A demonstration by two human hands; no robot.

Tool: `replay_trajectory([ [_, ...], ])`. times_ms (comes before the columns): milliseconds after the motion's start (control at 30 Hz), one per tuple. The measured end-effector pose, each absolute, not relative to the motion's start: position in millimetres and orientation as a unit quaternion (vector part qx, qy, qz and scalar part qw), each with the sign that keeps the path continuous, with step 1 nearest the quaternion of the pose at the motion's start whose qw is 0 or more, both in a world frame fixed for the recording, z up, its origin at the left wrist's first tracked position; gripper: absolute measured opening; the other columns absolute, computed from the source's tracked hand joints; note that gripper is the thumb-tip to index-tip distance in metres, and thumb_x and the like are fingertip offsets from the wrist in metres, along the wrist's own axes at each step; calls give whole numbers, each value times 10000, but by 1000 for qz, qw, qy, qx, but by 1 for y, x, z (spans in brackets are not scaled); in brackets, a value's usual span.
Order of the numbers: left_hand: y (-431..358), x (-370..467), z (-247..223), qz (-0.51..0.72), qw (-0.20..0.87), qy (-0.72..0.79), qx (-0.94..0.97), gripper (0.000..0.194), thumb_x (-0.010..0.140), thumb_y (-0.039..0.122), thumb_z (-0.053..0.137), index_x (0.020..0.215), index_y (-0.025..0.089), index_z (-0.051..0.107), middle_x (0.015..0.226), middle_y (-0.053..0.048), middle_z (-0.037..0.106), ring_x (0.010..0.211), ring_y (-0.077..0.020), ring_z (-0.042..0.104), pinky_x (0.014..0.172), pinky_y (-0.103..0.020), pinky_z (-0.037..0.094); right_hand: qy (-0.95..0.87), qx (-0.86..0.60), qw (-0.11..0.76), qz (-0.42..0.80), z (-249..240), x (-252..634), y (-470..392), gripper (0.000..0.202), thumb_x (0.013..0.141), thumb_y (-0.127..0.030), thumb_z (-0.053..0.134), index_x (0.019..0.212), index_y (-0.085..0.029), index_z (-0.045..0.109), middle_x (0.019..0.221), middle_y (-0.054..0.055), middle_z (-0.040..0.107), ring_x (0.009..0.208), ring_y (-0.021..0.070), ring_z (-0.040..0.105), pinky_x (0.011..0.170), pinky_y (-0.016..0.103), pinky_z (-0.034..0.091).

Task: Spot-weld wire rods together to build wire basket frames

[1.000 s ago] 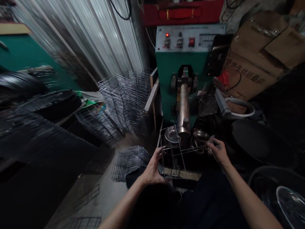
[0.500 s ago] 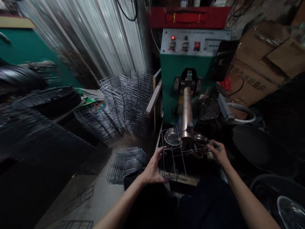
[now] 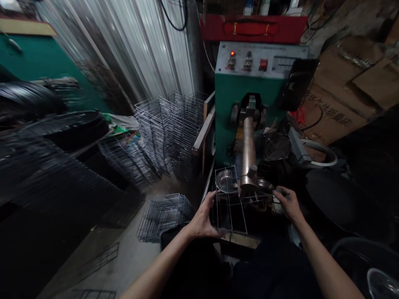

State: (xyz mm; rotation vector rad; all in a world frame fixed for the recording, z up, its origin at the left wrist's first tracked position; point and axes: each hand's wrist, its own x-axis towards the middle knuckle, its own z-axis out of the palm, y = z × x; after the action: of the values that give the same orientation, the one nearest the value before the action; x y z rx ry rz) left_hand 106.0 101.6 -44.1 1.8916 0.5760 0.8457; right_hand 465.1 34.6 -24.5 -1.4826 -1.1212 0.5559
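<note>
Close by, the person's two bare arms reach forward. The left hand [image 3: 204,218] grips the near left edge of a small wire frame [image 3: 230,207], fingers curled round the thin rods. The right hand [image 3: 288,203] pinches the far right side of the same frame, fingers shut on the wire. Holding both ends this way seems to keep the light, wobbly frame steady and level.

The frame sits right under the tip of a copper arm [image 3: 248,155] that sticks out of a green machine [image 3: 237,95] — the tip looks to be touching the wire, though it is too dim to be sure. A shiny metal dish [image 3: 226,182] sits just beside the tip, on the left.

On the floor to the left lies a low pile of wire baskets [image 3: 163,214], within easy reach of the left hand. Further back, more wire racks [image 3: 171,128] lean in a tall row — stacked close, likely to save room.

A small fan [image 3: 277,147] sits to the right of the copper arm. Up on the machine a red light [image 3: 232,53] glows. Behind, on the right, are cardboard boxes [image 3: 343,91], and a ribbed metal wall [image 3: 131,54] stands on the left.
</note>
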Motion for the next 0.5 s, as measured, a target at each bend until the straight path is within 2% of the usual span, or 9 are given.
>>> replay_trajectory([
  [267,104,111,-44,361,460,233,777,1213,551,405,961,1547,278,280,1440,-142,438,1292,-347,552,1142,-602,479,-470,-629,573,236,-30,470,36,554,747,-614,776,562,-209,446,563,-38,373,551,126,343,523,259,300],
  [333,104,109,-41,351,467,230,779,1180,571,422,948,1535,274,285,1444,-146,453,1310,-356,553,1139,-609,482,-480,-639,559,221,-26,464,32,509,786,-611,744,598,-209,495,583,-28,434,577,143,411,555,266,354],
  [433,98,104,-39,342,465,247,779,1088,623,478,911,1506,273,308,1448,-146,478,1331,-374,562,1144,-638,473,-507,-675,512,155,-19,463,5,382,857,-585,682,839,-204,663,816,37,653,790,216,601,745,320,484],
  [500,96,103,-39,339,432,289,785,1015,647,523,891,1473,292,347,1422,-117,501,1306,-374,587,1133,-657,484,-521,-714,459,86,-19,482,-33,398,886,-558,671,1074,-207,677,1061,87,693,992,257,641,897,359,504],
])
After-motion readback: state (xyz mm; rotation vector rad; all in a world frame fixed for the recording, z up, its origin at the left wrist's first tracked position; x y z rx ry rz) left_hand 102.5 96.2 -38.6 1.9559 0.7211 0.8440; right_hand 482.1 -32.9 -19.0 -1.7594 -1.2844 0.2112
